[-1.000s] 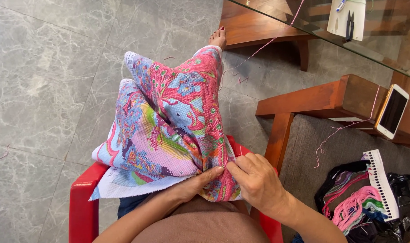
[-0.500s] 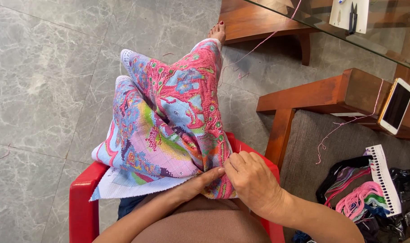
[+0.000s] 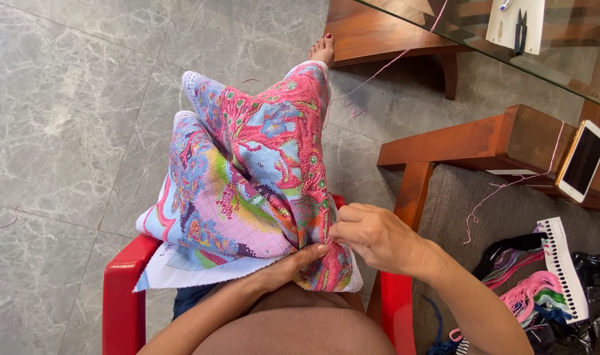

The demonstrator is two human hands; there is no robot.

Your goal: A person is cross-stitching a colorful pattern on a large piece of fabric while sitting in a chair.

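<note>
cross-stitch canvas: I see it draped over the lap, bunched in folds, lower white edge hanging by the red chair arm. Risk, imo: loose folds could slide off toward the floor if grip eases.
left hand: under the canvas's lower edge, thumb on top of the cloth; fingers mostly hidden beneath, so can't tell how far they curl.
right hand: fingers narrow, pinched on the canvas's right edge, touching it just above the left thumb. Needle not visible to me, too small to tell.
pink thread: runs from canvas up toward the glass table. Risk: snag or tangle w/ a hard pull.
floss organizer: well apart, on the grey cushion at right.
</note>
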